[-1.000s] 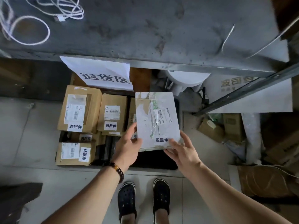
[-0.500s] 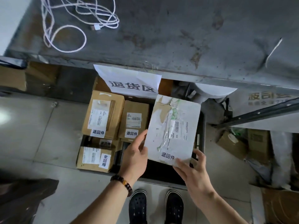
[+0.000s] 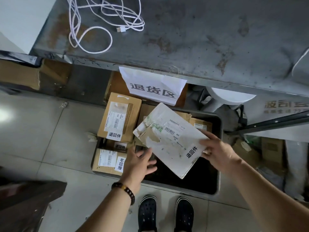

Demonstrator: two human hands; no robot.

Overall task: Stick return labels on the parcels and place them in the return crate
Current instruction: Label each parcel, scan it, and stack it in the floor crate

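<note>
Since half a second earlier the white parcel (image 3: 168, 139) had swung from nearly square to a slant over the crate (image 3: 184, 186), and the left hand (image 3: 138, 163) had come off its edge.

At the crate's left end lay three brown parcels, each with a return label. The largest (image 3: 120, 118) was at the far corner, a second (image 3: 107, 161) at the near corner, and a third (image 3: 119, 145) was half buried between them. More cardboard (image 3: 200, 124) showed at the crate's far side, behind the white parcel. A paper sign (image 3: 153, 86) hung from the edge of the grey table (image 3: 200, 39) above the crate's far rim, and a white cable (image 3: 103, 25) lay coiled on the table top. A pair of dark shoes (image 3: 165, 213) stood on the tiles just on the near side of the crate.

The white parcel was flat, scuffed and torn at its left corner. It carried a barcode sticker and, near its right edge, a return label (image 3: 192, 152). It hung above the crate's dark floor, covering part of the brown parcels.

The right hand (image 3: 217, 151) gripped the parcel's right edge, its fingers across the top face. The left hand, with a bead bracelet (image 3: 124, 191) on its wrist, was spread and held nothing. It was blurred, so whether its fingertips touched the parcel's lower edge could not be told.
</note>
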